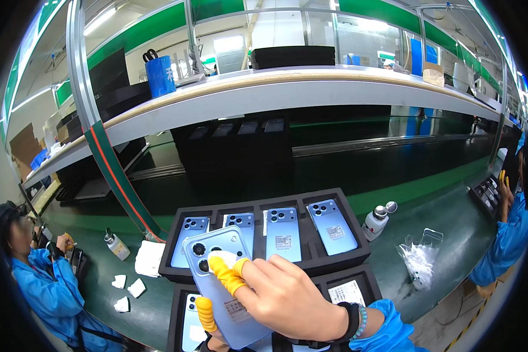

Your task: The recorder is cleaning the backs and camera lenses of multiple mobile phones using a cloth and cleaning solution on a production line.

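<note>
A light-blue smartphone (220,296), back side up, is tilted above the trays in front of me. My left hand (210,328) grips its lower left edge; a yellow finger cot covers the thumb, and the other fingers are mostly hidden beneath the phone. My right hand (293,296), with yellow cots on its fingertips, pinches a small white wipe (234,257) against the phone's camera area. Fingers and wipe hide part of the lenses. Just beyond, a black foam tray (361,257) holds several similar blue phones (283,237). A nearer tray (369,287) lies partly under my hands.
White wipes (149,258), crumpled pieces (136,287) and a dispenser bottle (117,245) lie left. A metal-topped bottle (376,222) and a clear bag (418,264) stand right. A shelf (311,88) spans the back. People in blue work on both sides.
</note>
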